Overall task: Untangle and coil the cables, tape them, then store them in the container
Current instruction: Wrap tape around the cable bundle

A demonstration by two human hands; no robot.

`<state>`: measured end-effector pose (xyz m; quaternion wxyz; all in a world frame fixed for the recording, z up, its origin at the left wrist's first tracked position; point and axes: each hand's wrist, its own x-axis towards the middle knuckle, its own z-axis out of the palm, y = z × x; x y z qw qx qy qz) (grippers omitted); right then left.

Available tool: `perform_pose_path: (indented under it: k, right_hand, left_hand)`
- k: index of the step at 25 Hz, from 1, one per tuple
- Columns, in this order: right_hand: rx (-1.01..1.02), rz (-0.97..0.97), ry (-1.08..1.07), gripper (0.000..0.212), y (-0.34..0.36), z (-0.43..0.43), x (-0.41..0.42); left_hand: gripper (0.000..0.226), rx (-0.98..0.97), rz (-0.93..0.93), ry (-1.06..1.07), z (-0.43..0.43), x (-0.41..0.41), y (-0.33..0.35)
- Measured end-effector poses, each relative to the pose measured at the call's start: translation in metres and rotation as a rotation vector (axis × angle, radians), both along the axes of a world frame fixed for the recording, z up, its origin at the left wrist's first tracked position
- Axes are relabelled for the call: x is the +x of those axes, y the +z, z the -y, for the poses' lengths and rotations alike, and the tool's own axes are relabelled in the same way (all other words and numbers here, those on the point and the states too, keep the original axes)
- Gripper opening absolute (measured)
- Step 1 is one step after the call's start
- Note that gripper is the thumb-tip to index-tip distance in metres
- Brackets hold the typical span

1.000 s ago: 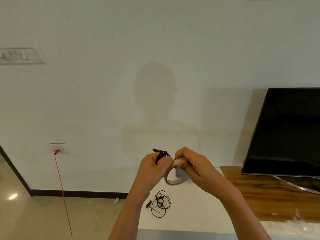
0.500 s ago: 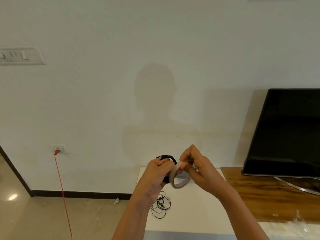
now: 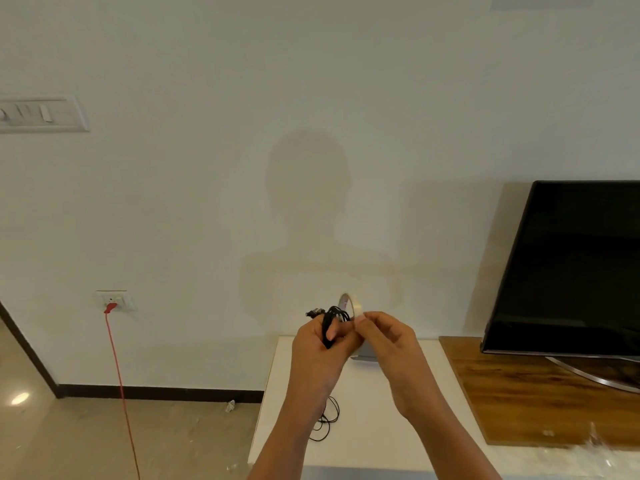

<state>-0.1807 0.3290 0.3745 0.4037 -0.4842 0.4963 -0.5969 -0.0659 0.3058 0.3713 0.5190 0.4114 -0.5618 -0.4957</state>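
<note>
My left hand [image 3: 317, 344] grips a coiled black cable [image 3: 333, 315], whose plug ends stick out to the left above the knuckles. A roll of tape [image 3: 347, 304] stands on edge just behind the cable, mostly hidden by my fingers. My right hand [image 3: 384, 336] meets the left and pinches the tape at its lower rim. Both hands are held above the white table [image 3: 367, 427]. A second thin black cable [image 3: 327, 422] lies loosely looped on the table under my left wrist.
A small grey object [image 3: 363, 355] sits on the table behind my hands, partly hidden. A black TV [image 3: 571, 268] stands on a wooden top [image 3: 540, 400] at the right. A red cord [image 3: 121, 393] hangs from a wall socket [image 3: 114, 300] at the left.
The tape roll has swung from hanging below my hands to standing above them. My right hand has shifted its pinch on it, and both hands stay together at the cable.
</note>
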Motion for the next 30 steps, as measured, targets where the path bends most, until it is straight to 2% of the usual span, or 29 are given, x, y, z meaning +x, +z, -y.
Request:
perform_pose_path:
  k: [3, 5, 7, 10, 15, 18, 24, 30]
  right_hand:
    - [0.036, 0.037, -0.005, 0.016, 0.003, 0.001, 0.0]
    - [0.017, -0.007, 0.017, 0.017, 0.006, 0.001, -0.002]
    - [-0.003, -0.083, 0.078, 0.022, 0.009, -0.001, -0.001]
    - [-0.037, -0.185, 0.069, 0.026, 0.009, -0.003, 0.004]
    - [0.021, -0.201, 0.043, 0.027, 0.001, -0.003, 0.004]
    - [0.038, -0.188, 0.05, 0.029, -0.002, -0.002, 0.004]
    - [0.023, -0.156, 0.062, 0.033, 0.0, -0.005, 0.003]
    - [-0.039, -0.151, 0.02, 0.036, -0.007, -0.003, 0.003]
  left_hand:
    - [0.042, 0.001, 0.13, 0.013, -0.004, 0.001, 0.001]
    - [0.041, 0.035, 0.091, 0.06, -0.004, 0.005, 0.003]
    - [0.055, 0.087, 0.017, 0.147, 0.0, 0.006, 0.005]
    - [0.064, 0.174, -0.061, 0.246, 0.004, 0.003, 0.005]
    - [0.027, 0.272, -0.216, 0.178, 0.01, 0.008, 0.003]
    - [0.018, 0.349, -0.314, 0.128, 0.011, 0.009, 0.005]
    - [0.025, 0.42, -0.384, 0.084, 0.01, 0.01, 0.011]
    - [0.031, 0.364, -0.372, 0.115, 0.011, 0.008, 0.006]
